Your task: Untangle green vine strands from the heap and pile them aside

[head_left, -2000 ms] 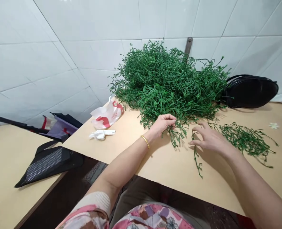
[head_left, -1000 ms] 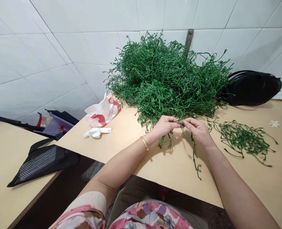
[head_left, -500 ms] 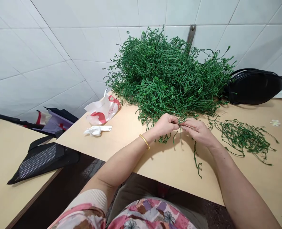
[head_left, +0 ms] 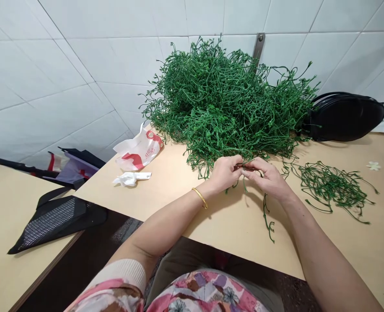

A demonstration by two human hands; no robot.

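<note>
My left hand (head_left: 226, 172) and my right hand (head_left: 266, 177) meet just in front of a large heap of green artificial stems (head_left: 230, 95). Both are closed, fingertips pinching thin green plastic stems (head_left: 244, 184) between them. From under my right hand a knotted green strand (head_left: 268, 223) hangs down onto the table. The exact point where the stems join is hidden by my fingers. To the right of my right hand lies a smaller, flatter pile of green stems (head_left: 336, 186). A gold bangle (head_left: 200, 197) circles my left wrist.
On the table (head_left: 166, 203), left of the heap, lie a red and white plastic bag (head_left: 140, 151) and a crumpled white tissue (head_left: 131, 178). A black bag (head_left: 347, 117) leans at the back right, near a small white flower (head_left: 373, 166). A tiled wall (head_left: 130, 60) rises behind.
My fingers have shifted their pinch on the stems, and my left hand has turned slightly, covering more of the stem ends beneath it. The heap and small pile look the same.
</note>
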